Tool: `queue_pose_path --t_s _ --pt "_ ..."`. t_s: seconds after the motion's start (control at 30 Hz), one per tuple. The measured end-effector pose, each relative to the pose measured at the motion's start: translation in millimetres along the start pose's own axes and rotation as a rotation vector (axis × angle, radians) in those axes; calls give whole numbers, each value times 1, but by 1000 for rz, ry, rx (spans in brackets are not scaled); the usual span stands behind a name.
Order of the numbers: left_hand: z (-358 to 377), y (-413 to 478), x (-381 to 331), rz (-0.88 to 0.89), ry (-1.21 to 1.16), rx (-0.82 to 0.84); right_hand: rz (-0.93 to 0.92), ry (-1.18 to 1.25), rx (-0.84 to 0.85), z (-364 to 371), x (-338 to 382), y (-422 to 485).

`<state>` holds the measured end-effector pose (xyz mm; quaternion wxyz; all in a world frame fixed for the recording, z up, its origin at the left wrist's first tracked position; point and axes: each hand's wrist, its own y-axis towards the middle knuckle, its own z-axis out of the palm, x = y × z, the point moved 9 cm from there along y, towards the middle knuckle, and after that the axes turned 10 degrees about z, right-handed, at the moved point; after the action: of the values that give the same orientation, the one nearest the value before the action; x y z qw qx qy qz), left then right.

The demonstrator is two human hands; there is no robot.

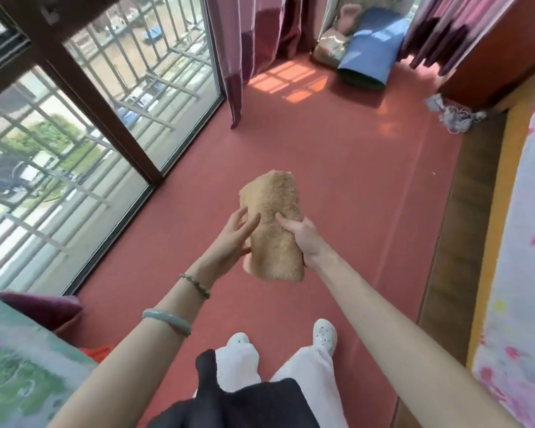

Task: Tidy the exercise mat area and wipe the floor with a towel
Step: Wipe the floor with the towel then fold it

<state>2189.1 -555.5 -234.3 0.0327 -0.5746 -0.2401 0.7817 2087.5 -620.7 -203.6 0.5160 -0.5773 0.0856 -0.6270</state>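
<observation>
I stand on a red floor (pixel 337 186) and hold a folded tan towel (pixel 275 230) in front of me at about waist height. My right hand (pixel 303 239) grips its right edge, thumb across the front. On the towel's left edge lies my left hand (pixel 235 239), fingers spread, thumb underneath. A rolled blue exercise mat (pixel 371 47) leans in the far corner, well beyond my reach.
Tall glass doors (pixel 84 125) with outside railings run along the left. Maroon curtains (pixel 244 41) hang at the far left and far right. A crumpled cloth (pixel 454 114) lies by a wooden cabinet (pixel 491 50). A floral-covered bed (pixel 519 242) lines the right; a cushion (pixel 37 307) sits near left.
</observation>
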Motion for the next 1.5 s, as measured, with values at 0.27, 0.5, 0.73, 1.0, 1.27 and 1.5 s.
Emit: queue_pose_path --t_s 0.27,0.5,0.73,1.0,1.27,1.5 --pt "83 44 15 82 -353 -221 -243 -474 -266 -91 38 10" --pt "158 87 31 88 -382 -313 114 -457 36 -174 38 29" --pt "139 131 41 112 -85 -398 113 -392 110 -191 41 83" --pt "66 189 50 119 196 -639 107 -440 142 -212 90 173" --pt "56 234 55 69 259 -904 117 -547 211 -259 154 251" --pt "100 255 61 22 341 -1108 141 -715 316 -306 215 307"
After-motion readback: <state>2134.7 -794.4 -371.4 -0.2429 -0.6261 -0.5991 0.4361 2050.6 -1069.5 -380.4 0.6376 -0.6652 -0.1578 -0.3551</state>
